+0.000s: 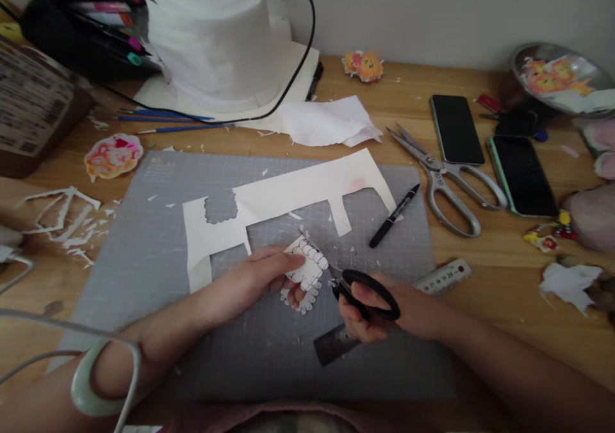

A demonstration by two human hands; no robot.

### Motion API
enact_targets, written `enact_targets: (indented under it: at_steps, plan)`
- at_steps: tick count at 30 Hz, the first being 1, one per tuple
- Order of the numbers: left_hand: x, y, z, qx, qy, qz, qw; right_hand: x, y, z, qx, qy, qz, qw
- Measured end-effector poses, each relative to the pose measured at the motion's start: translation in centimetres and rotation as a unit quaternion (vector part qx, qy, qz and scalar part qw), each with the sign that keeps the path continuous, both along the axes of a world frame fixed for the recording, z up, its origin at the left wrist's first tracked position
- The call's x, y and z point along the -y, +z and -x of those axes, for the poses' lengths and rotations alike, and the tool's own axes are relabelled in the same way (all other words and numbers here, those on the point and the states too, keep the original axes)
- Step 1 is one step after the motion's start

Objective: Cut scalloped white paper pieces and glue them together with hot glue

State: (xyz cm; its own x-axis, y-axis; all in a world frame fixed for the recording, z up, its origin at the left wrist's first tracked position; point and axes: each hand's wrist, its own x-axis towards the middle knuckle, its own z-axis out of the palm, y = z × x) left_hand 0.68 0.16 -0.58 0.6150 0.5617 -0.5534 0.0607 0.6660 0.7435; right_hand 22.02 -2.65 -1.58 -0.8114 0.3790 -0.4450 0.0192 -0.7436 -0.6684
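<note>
From the head camera, the left hand [262,276] pinches a small paper shape [307,271] just over the grey mat [144,260]. The right hand [384,305] grips black scissors [358,285], blades at the shape's edge. The big sheet [288,196] already has holes cut. I think the trimming is partly done, with some bumpy edge left.

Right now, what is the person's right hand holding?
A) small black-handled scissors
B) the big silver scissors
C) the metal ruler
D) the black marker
A: the right hand has its fingers through the loops of the small black-handled scissors, blades at the scalloped paper cutout that the left hand pinches; the silver scissors, black marker and ruler lie untouched.
</note>
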Motion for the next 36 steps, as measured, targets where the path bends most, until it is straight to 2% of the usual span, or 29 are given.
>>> enact_targets:
  at_steps: [9,20,24,27,32,36]
  plan:
    - [0.05,0.01,-0.05,-0.011,0.006,0.022,1.000,0.04,-0.13,0.05,0.005,0.004,-0.005,1.000]
    - [0.08,-0.16,-0.02,0.002,0.002,-0.007,1.000,0.27,-0.11,0.22,-0.008,-0.036,-0.007,0.999]
    - [0.30,-0.47,0.17,-0.032,0.020,0.007,0.999,0.58,-0.20,0.03,-0.048,-0.066,0.041,0.996]
    - [0.46,-0.52,0.29,-0.066,0.036,0.021,0.997,0.59,-0.18,0.02,-0.049,-0.065,0.075,0.994]
    - [0.45,-0.02,0.33,-0.061,0.049,0.060,0.995,0.38,-0.12,0.03,-0.047,-0.046,0.047,0.997]
    - [0.34,0.04,0.57,-0.078,0.011,0.038,0.996,0.35,-0.29,-0.06,-0.070,-0.043,0.033,0.996]
